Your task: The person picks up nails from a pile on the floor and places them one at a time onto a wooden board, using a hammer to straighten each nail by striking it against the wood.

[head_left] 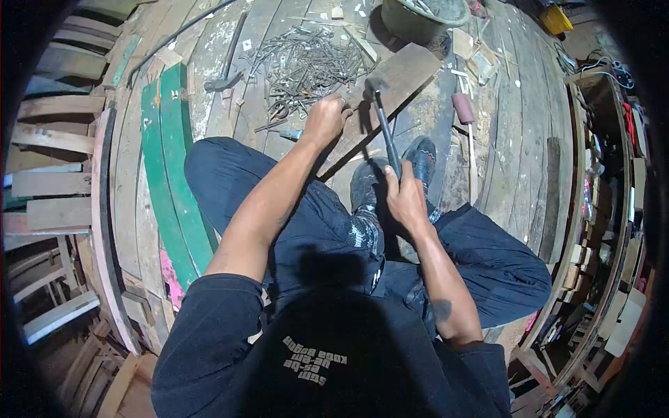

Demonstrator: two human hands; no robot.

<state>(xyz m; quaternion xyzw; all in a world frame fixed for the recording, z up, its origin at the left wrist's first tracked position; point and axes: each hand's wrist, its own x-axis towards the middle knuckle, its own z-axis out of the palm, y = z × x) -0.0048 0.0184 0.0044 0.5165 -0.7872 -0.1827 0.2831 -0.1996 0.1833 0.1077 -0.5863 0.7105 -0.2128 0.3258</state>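
Observation:
My right hand (406,197) is wrapped around the dark handle of a hammer (385,130), whose head is raised over a wooden board (404,75). The board lies slantwise in front of my shoes. My left hand (327,120) is closed in a pinch at the board's left edge; whatever sits between its fingertips is too small to make out. Just beyond that hand spreads a heap of nails (306,63). A tool with a ring-shaped handle (280,110) lies at the heap's near edge.
A second hammer (224,82) rests on the plank floor (502,160), left of the nails. Green boards (171,174) lie beside my left knee. A bucket (425,22) stands at the back. To the right is a stick with a pinkish cylindrical head (463,109), before a cluttered wooden trough.

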